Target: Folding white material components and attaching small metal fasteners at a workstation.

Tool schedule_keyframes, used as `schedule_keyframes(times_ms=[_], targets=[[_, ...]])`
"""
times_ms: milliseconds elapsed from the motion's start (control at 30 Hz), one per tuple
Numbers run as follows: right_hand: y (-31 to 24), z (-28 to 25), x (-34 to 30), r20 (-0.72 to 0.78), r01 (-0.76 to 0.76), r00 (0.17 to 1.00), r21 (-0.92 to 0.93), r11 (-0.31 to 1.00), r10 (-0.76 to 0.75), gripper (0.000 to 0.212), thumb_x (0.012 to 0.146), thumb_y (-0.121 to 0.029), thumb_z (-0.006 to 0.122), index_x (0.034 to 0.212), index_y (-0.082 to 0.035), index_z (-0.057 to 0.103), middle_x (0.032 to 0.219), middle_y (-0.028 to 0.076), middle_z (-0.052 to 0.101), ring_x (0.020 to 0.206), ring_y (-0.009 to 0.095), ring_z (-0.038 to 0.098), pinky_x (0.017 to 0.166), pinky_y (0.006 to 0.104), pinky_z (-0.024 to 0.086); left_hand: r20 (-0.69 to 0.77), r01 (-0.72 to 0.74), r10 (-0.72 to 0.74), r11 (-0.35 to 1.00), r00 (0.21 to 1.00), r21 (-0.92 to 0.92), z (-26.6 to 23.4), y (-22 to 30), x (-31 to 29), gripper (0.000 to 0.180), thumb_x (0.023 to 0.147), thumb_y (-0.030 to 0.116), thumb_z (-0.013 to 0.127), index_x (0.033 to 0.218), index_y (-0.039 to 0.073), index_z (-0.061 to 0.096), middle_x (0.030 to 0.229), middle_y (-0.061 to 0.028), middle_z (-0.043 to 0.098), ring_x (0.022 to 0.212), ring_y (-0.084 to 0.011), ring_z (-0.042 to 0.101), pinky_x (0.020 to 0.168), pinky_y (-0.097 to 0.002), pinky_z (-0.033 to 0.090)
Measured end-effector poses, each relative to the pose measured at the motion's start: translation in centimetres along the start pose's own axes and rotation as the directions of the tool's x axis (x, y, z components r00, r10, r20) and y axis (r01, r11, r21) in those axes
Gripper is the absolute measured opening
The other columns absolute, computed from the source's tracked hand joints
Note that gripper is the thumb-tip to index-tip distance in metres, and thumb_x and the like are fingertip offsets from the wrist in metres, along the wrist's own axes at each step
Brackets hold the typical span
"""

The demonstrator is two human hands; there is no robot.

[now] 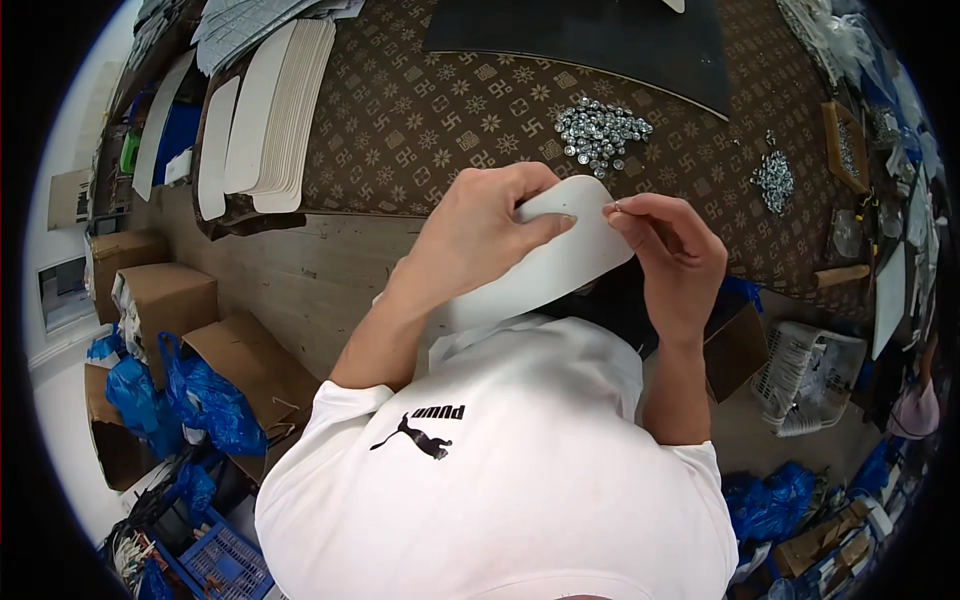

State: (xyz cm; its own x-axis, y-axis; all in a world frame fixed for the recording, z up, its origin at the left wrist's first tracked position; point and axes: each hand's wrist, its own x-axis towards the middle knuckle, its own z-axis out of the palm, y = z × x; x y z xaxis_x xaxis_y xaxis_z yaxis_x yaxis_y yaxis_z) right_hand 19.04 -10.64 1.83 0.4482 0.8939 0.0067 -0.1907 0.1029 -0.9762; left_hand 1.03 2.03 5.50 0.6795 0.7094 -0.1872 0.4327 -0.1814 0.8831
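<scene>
A white panel with a rounded end is tilted up in front of my chest. My left hand grips it near that end, thumb on the near face and fingers behind. A tiny dark dot, perhaps a hole, shows close to its rim. Beside the panel's right edge, my right hand is pinched at thumb and forefinger on something too small to make out. Just beyond the panel lies a heap of small round silver metal pieces. Farther right is a second heap of finer silver metal pieces.
A patterned brown cloth covers the table, with a dark board at the back. Stacked white panels lie at its left. Cardboard boxes and blue bags stand left; a white basket sits on the right.
</scene>
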Motion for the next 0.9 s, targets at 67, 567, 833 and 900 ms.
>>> schedule_keyframes(times_ms=[67, 567, 833, 900], targets=[[0.8, 0.1, 0.0, 0.085, 0.298, 0.953, -0.433, 0.851, -0.291, 0.017, 0.088, 0.005, 0.078, 0.103, -0.002, 0.074, 0.111, 0.008, 0.068, 0.092, 0.015, 0.067, 0.078, 0.0271, 0.057, 0.031, -0.034, 0.032, 0.998, 0.999, 0.052, 0.7, 0.7, -0.1, 0.020, 0.087, 0.011, 0.079, 0.103, 0.000, 0.074, 0.079, -0.0087, 0.073, 0.066, -0.0145, 0.069, 0.061, -0.0287, 0.051], [1.1, 1.2, -1.4, 0.027, 0.096, 0.995, -0.297, 0.950, -0.092, 0.016, 0.086, 0.006, 0.080, 0.097, -0.003, 0.073, 0.108, 0.004, 0.062, 0.093, 0.011, 0.062, 0.081, 0.0254, 0.053, 0.109, -0.336, 0.320, 0.925, 0.941, 0.178, 2.5, -0.7, -0.4, 0.019, 0.090, 0.015, 0.075, 0.103, 0.002, 0.072, 0.078, -0.0180, 0.070, 0.075, -0.0357, 0.071, 0.067, -0.0437, 0.055], [1.8, -0.6, 1.3, -0.003, -0.115, 0.993, -0.151, 0.982, 0.116, 0.009, 0.097, -0.010, 0.074, 0.097, -0.002, 0.072, 0.101, 0.004, 0.065, 0.088, 0.013, 0.064, 0.077, 0.0284, 0.053, 0.124, -0.330, 0.314, 0.932, 0.942, 0.147, 1.7, -3.6, -0.6, 0.024, 0.087, 0.013, 0.081, 0.109, 0.004, 0.075, 0.092, -0.0114, 0.075, 0.077, -0.0245, 0.072, 0.065, -0.0349, 0.055], [2.1, -0.8, 2.9, -0.106, 0.033, 0.984, -0.667, 0.744, -0.140, 0.015, 0.099, -0.016, 0.073, 0.098, -0.001, 0.072, 0.099, 0.005, 0.067, 0.084, 0.013, 0.065, 0.075, 0.0285, 0.053, 0.041, -0.467, 0.465, 0.883, 0.884, 0.049, 1.5, -4.3, -0.7, 0.024, 0.087, 0.010, 0.081, 0.109, 0.004, 0.076, 0.094, -0.0090, 0.075, 0.079, -0.0220, 0.072, 0.065, -0.0336, 0.055]])
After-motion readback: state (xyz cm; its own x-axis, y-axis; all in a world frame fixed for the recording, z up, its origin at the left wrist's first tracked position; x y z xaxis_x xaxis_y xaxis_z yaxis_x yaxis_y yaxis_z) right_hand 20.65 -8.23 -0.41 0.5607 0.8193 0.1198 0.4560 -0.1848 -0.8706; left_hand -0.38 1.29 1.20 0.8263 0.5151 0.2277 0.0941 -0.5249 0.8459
